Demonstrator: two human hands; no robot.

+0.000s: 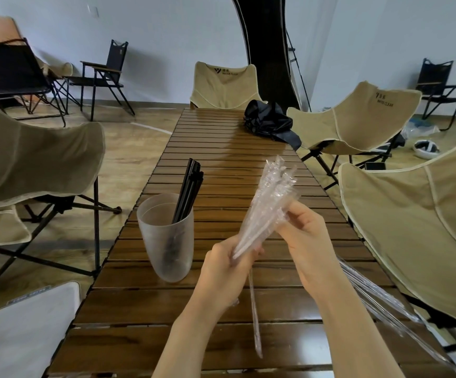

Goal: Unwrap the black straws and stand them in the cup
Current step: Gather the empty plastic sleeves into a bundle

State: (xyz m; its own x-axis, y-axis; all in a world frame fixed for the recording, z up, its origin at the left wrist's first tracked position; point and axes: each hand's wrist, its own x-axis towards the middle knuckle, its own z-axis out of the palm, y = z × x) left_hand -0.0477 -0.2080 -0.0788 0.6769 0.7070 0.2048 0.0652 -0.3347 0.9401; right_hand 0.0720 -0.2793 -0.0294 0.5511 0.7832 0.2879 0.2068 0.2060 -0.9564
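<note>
Several black straws (190, 186) stand in a frosted translucent cup (166, 238) on the slatted wooden table (221, 165), leaning toward its right rim. To the right of the cup, both hands hold a bundle of clear plastic wrappers (267, 203) that fans upward. My left hand (226, 266) grips the bundle's lower end. My right hand (305, 238) pinches it at the middle from the right side. One wrapper strip (255, 317) hangs down below my left hand. I see no black straw inside the bundle.
More clear wrappers (379, 298) lie at the table's right edge near my right forearm. A black cloth bag (270, 121) sits at the far end. Beige folding chairs (425, 219) stand close on both sides and at the far end.
</note>
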